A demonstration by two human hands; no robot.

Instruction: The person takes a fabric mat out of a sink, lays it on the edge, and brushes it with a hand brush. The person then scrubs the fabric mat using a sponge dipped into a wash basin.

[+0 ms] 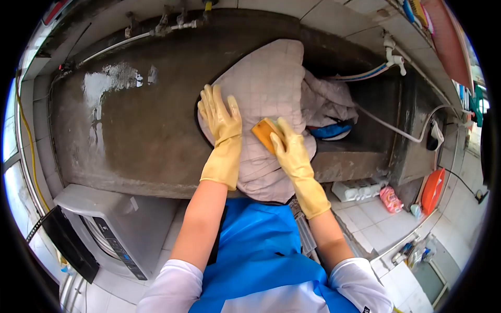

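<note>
A pinkish-grey quilted cloth [266, 83] with a dark edge lies spread on the wet stone counter [141, 141]. Its far right part is bunched over the edge of a dark basin, beside a blue piece [331, 130]. Both hands wear yellow rubber gloves. My left hand [221, 116] lies flat on the left part of the cloth, fingers apart. With my right hand [287, 143] I grip an orange-brown block-shaped brush [267, 135] resting against the cloth. The underside of the brush is hidden.
A tap [394, 55] with a hose stands at the back right above the basin [373, 99]. Pipes [141, 39] run along the back wall. Below the counter are a grey washing machine [115, 229] at left and a pink packet [391, 200] at right.
</note>
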